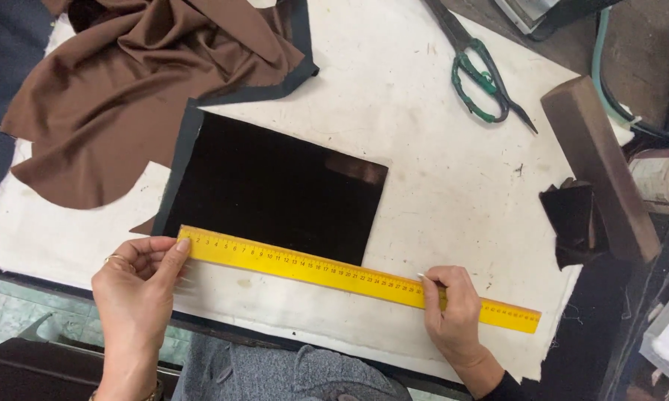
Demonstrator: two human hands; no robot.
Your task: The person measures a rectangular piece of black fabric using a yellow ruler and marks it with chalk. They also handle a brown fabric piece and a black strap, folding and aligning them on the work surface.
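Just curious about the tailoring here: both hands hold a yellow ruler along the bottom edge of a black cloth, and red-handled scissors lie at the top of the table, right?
Nearly. The head view shows the scissors have green handles, not red. The rest holds: the left hand and right hand press the yellow ruler along the bottom edge of the black cloth on the table.

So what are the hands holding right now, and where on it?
The yellow ruler: left hand pinches its left end, right hand presses down farther right, short of the other end.
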